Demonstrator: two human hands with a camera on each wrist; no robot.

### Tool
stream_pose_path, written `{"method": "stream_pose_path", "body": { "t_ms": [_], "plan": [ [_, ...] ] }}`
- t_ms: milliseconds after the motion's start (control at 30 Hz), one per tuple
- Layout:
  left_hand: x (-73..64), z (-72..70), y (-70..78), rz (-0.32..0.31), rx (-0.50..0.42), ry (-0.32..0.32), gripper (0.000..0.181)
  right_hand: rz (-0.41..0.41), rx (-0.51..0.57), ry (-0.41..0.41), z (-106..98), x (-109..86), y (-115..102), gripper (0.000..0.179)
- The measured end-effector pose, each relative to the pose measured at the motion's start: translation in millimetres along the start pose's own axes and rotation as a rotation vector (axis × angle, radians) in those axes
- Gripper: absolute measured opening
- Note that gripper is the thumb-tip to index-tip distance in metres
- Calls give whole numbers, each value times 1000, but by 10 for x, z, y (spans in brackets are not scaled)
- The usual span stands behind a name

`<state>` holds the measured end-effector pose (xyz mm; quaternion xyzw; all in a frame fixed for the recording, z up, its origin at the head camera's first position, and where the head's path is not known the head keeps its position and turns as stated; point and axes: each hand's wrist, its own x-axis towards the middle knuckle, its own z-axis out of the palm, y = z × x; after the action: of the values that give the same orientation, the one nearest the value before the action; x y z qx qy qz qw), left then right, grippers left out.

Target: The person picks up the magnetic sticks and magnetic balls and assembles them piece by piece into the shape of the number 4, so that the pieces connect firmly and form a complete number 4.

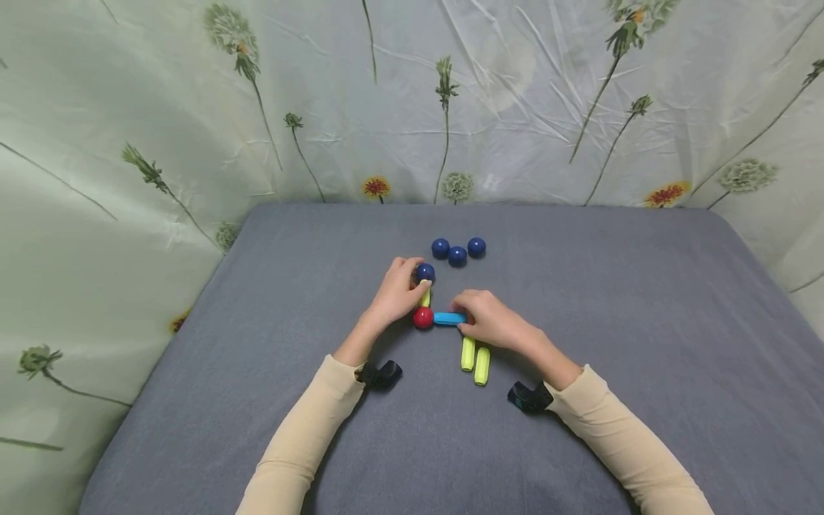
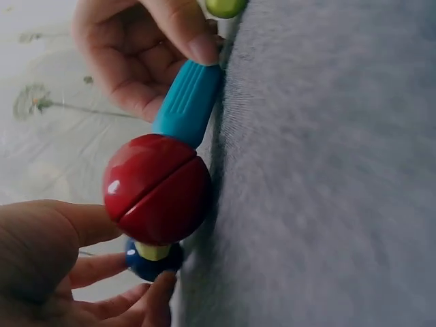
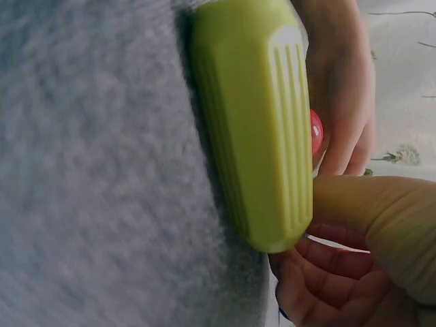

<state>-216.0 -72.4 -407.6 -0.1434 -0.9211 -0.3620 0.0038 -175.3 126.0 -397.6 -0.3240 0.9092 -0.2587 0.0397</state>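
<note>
Near the middle of the cloth-covered surface, my left hand (image 1: 394, 292) grips a dark blue ball (image 1: 425, 272), thumb on the near side and fingers behind. A yellow-green ridged rod (image 1: 425, 296) runs from that ball to a red ball (image 1: 423, 317) with a groove round it. From the red ball a light blue rod (image 2: 185, 102) extends to the right, touching it. Its far end is pinched between thumb and fingers of my right hand (image 1: 491, 319). In the left wrist view the red ball partly hides the yellow-green rod and dark blue ball.
Three dark blue balls, one of them the middle ball (image 1: 458, 256), lie behind the hands. Two loose yellow-green rods, a left rod (image 1: 468, 354) and a right rod (image 1: 481, 366), lie just in front of the right hand. A flower-printed curtain (image 1: 412, 107) hangs behind the grey cloth (image 1: 611, 286).
</note>
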Motion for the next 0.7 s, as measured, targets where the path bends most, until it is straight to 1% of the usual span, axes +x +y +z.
{"method": "stream_pose_path", "body": {
  "t_ms": [100, 167, 233, 300, 367, 400, 467, 567, 700],
  "plan": [
    [-84, -40, 52, 73, 65, 39, 36, 14, -6, -8, -11, -12, 10, 17],
    [-151, -64, 89, 134, 108, 28, 30, 23, -7, -12, -22, -17, 7, 16],
    [-206, -71, 118, 206, 146, -29, 26, 23, -5, -16, -34, -19, 3, 16],
    [-244, -63, 139, 266, 182, -109, 27, 24, -1, -16, -44, -22, 3, 15],
    [-266, -49, 157, 291, 211, -170, 28, 24, 10, -13, -52, -23, 6, 15],
    [-270, -41, 162, 300, 222, -187, 28, 24, 19, -12, -52, -22, 9, 15],
    [-270, -25, 166, 310, 250, -201, 28, 18, 41, -8, -55, -19, 19, 15],
    [-258, -9, 158, 317, 275, -204, 25, -5, 75, 2, -54, -14, 40, 16],
    [-240, 10, 141, 329, 277, -215, 23, -29, 116, 11, -55, -16, 76, 16]
  ]
}}
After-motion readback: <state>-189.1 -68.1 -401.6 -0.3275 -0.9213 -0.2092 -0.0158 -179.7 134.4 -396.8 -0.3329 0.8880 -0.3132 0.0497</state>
